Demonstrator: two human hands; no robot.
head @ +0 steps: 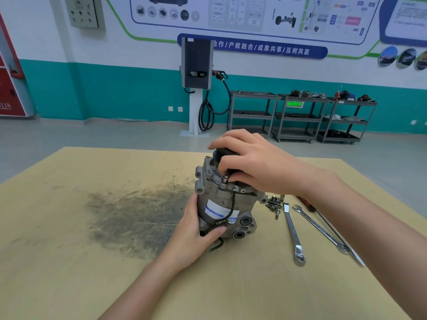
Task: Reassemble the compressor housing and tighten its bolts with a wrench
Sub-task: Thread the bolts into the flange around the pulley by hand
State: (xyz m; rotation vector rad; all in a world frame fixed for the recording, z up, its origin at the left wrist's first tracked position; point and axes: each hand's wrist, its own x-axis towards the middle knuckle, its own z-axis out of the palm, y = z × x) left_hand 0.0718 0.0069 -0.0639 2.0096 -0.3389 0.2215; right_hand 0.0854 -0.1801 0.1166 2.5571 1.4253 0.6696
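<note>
Steadying the compressor [225,204] upright on the desk [69,262]

Left hand [196,232] grips its body; right hand [249,162] grips the pulley [225,154]. Bolts [273,204] and wrenches [293,232] lie beside; a tip could scatter them.

grey metal compressor [221,204] with a black ribbed pulley [225,154] under the right hand [249,162], white and blue sticker [216,209] just above the left hand [194,236]. tan tabletop [92,262] with a dark sooty smudge [136,218] left of that hand, shiny silver wrenches [293,229] off to the right.
</note>
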